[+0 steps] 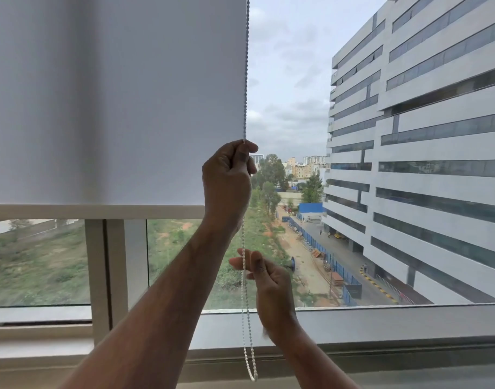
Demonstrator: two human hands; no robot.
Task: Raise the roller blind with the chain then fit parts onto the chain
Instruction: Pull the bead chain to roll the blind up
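White beaded chain point(245, 304) hangs along the right edge of the roller blind point(114, 108), running from above the frame down to a loop that ends just below the window sill point(381, 324). Blind is part-raised: its bottom bar point(86, 211) sits well above the sill, glass exposed beneath. Left hand point(228, 181) is up at the blind's right edge, just above the bottom bar, fist closed around one strand of the chain; judged as the pulling grip, placed high to allow a long downward stroke. Right hand point(270, 287) is lower, between bottom bar and sill, thumb and forefinger pinched loosely on or at the chain, other fingers curled; likely steadying the loop or readying the next pull. Whether it truly clamps the beads cannot be told, since the fingertips are motion-blurred. Hidden: the roller mechanism at the top is out of frame; the strand inside the left fist is covered; which of the two strands each hand holds is unclear. No parts for fitting onto the chain are visible.
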